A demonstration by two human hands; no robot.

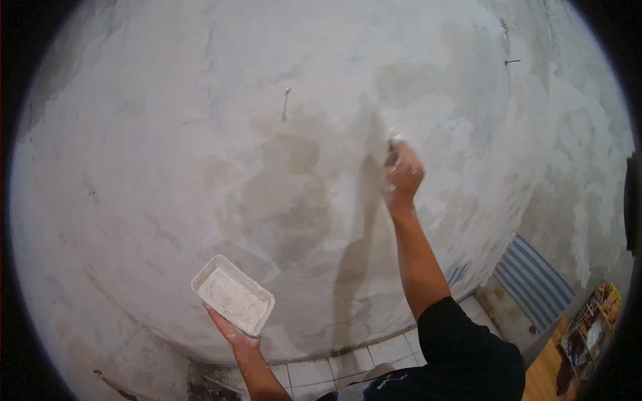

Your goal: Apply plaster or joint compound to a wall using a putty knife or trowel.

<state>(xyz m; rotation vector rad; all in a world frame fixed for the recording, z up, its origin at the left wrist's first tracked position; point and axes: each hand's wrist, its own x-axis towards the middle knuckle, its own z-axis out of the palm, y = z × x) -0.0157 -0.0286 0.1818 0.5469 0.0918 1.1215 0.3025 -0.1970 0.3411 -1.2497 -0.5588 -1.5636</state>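
Note:
My left hand (235, 334) supports a white rectangular plastic tub (266, 294) from below, its fingers mostly hidden under it. Whitish paste (234, 297) coats the inside of the tub. Raised toward the wall, my right hand (404, 175) is closed round what looks like a putty knife (396, 139); only a pale, smeared bit shows past the fingers. The tool is at or close to the grey plastered wall (167, 167); whether it touches, I cannot tell. White specks dot both hands.
Two thin metal pieces stick out of the wall, a left one (287, 100) and a right one (512, 62). White tiles (351, 363) run along the wall's foot. A blue-and-white striped sheet (533, 281) and a cluttered rack (592, 334) stand at lower right.

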